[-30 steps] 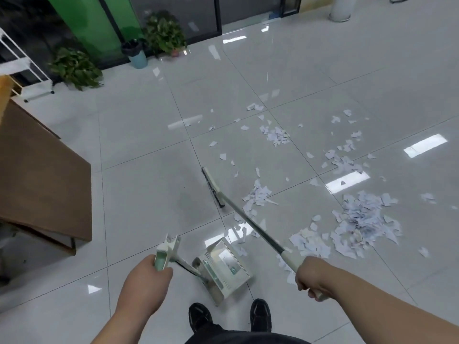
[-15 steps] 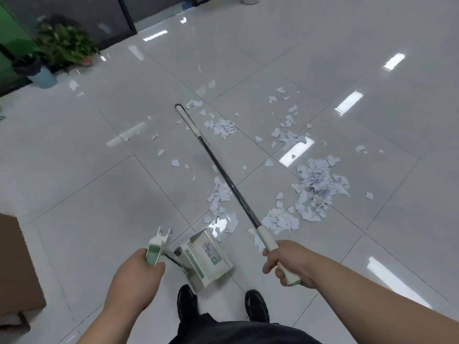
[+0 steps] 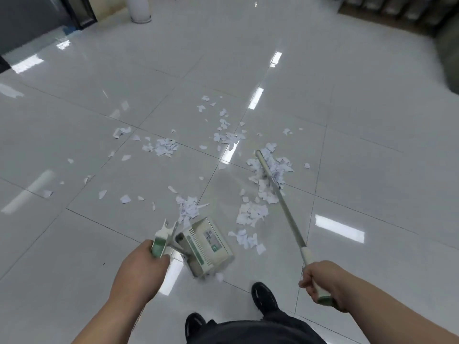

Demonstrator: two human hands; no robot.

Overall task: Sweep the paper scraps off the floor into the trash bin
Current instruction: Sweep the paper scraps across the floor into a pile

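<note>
Likely office or lobby: glossy pale floor tiles (image 3: 360,150), strip-light reflections (image 3: 339,232), dark-framed glass door (image 3: 32,21) far left

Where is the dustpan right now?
In the head view, the dustpan is low at centre, held by the left hand, with paper scraps just right of it.

White torn paper scraps (image 3: 250,214) lie scattered over the glossy tiled floor (image 3: 360,175) in several loose heaps. The broom (image 3: 286,207) has its narrow white head among the right-side heap, thin shaft slanting back. The white-and-green dustpan (image 3: 206,247) sits tilted just beside a nearer heap
</note>
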